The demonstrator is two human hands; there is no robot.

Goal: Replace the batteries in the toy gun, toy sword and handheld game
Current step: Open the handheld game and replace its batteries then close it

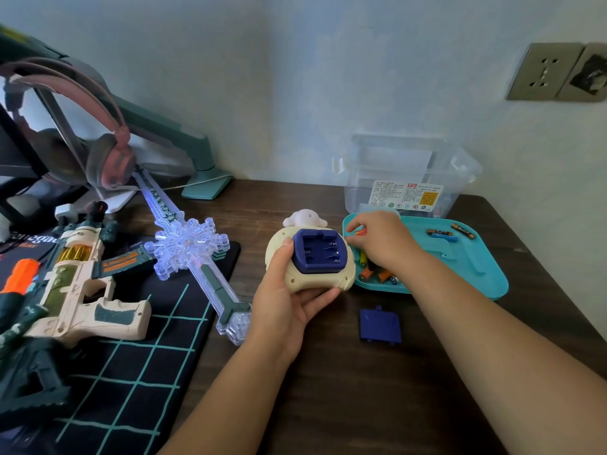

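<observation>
Now rounded plastic game (317, 281) in left hand (283, 311), cylindrical battery (360, 231) in right hand (386, 242)

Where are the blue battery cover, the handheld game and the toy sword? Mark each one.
blue battery cover (380, 326): head view, middle of its flat face.
handheld game (320, 252): head view, its open battery compartment.
toy sword (190, 240): head view, its snowflake-shaped guard.
</observation>
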